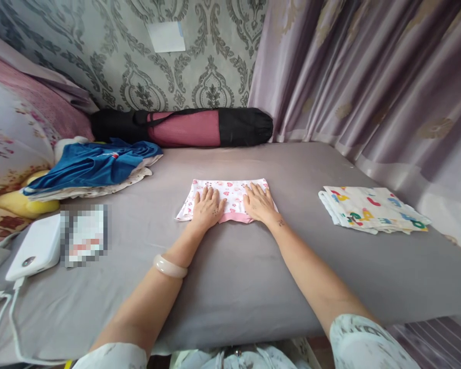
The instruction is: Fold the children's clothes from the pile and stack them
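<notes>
A white cloth garment (pixel 230 190) with pink and red prints and a pink band along its near edge lies folded flat in the middle of the grey sheet. My left hand (pixel 208 207) rests flat on its left part, fingers stretched out, with a pale bangle (pixel 170 266) on the forearm. On the garment's right part my right hand (pixel 259 202) lies palm down, fingers spread. Both palms press on the fabric without gripping it. What lies under the hands is hidden.
Folded cloth with colourful letters (pixel 372 207) lies to the right. At left are a blue garment (pixel 96 164) on other clothes, a white power bank (pixel 36 248) with a cable, and a blurred-out item (pixel 86 236). A black and pink rolled bag (pixel 184 127) lies along the wall.
</notes>
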Action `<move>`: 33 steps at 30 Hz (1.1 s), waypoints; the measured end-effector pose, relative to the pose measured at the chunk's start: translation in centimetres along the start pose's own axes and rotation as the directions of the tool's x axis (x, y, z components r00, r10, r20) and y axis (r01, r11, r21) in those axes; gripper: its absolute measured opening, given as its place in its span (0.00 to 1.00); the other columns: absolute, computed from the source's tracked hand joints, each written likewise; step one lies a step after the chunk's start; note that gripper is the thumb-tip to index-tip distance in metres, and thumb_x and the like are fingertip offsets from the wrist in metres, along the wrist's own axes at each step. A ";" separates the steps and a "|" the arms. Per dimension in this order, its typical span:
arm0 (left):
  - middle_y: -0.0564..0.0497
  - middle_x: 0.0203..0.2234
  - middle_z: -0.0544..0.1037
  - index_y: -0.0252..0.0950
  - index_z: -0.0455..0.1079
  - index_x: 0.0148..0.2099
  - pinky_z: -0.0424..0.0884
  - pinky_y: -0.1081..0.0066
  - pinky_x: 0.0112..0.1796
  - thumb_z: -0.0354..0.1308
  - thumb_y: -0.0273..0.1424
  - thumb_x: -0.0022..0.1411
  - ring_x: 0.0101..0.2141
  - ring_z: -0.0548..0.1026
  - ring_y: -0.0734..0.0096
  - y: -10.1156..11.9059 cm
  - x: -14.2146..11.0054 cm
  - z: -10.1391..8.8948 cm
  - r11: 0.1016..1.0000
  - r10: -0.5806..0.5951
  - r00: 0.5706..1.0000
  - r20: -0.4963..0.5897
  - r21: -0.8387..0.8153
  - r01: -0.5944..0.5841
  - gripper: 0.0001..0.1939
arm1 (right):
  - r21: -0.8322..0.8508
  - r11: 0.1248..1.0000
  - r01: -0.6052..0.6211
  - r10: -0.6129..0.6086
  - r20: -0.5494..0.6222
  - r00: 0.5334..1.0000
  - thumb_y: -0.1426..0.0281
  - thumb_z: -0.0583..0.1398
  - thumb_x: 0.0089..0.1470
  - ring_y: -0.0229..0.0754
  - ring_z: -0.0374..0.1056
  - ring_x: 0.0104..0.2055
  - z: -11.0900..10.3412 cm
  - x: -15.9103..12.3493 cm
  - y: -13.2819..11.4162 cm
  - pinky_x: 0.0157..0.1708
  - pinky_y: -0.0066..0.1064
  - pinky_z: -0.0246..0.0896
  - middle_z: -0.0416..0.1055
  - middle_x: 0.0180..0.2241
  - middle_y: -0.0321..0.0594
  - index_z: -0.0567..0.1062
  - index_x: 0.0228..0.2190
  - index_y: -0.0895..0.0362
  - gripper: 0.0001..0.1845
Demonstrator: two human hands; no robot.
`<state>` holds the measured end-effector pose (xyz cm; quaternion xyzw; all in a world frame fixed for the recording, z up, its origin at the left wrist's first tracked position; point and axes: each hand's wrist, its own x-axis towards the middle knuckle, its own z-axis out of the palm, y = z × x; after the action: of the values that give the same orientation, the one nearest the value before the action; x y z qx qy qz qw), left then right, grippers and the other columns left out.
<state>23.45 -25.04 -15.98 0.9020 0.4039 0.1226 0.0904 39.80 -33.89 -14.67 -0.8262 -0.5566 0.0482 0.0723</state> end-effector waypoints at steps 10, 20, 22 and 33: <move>0.37 0.66 0.54 0.30 0.58 0.65 0.44 0.46 0.62 0.38 0.41 0.70 0.66 0.49 0.49 -2.9 0.6 -0.9 0.984 -0.127 0.984 -0.121 0.109 0.140 0.29 | 0.008 0.988 -0.154 0.154 -0.042 0.987 0.61 0.37 0.65 0.51 0.36 0.70 -0.9 0.6 3.3 0.65 0.57 0.26 0.45 0.68 0.45 0.55 0.65 0.59 0.32; 0.38 0.68 0.50 0.32 0.55 0.66 0.47 0.46 0.61 0.35 0.44 0.69 0.67 0.47 0.50 -3.1 0.8 -1.0 0.975 -0.193 0.979 0.072 0.130 0.183 0.31 | 0.054 0.979 -0.197 0.195 0.041 0.980 0.61 0.37 0.65 0.52 0.37 0.70 -0.1 0.7 3.4 0.65 0.58 0.28 0.40 0.69 0.41 0.54 0.65 0.54 0.31; 0.38 0.68 0.50 0.32 0.55 0.66 0.47 0.46 0.61 0.35 0.44 0.69 0.67 0.47 0.49 -3.2 0.9 -1.0 0.977 -0.197 0.977 0.078 0.104 0.188 0.31 | 0.088 0.975 -0.206 0.201 0.061 0.978 0.60 0.38 0.65 0.53 0.36 0.70 -0.2 0.9 3.5 0.64 0.59 0.27 0.39 0.70 0.40 0.54 0.65 0.53 0.31; 0.35 0.48 0.76 0.32 0.71 0.50 0.66 0.60 0.48 0.48 0.43 0.62 0.52 0.72 0.48 -6.7 2.5 -4.8 0.877 -0.470 0.874 0.123 -0.042 0.478 0.23 | 0.205 0.855 -0.476 0.459 0.127 0.879 0.57 0.50 0.61 0.53 0.66 0.55 -4.7 0.0 8.0 0.57 0.49 0.49 0.77 0.44 0.46 0.80 0.37 0.53 0.22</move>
<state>18.96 -18.44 -12.75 0.7770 0.6025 0.0616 0.1718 47.84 -37.14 -11.44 -0.9202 -0.3320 0.1588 0.1334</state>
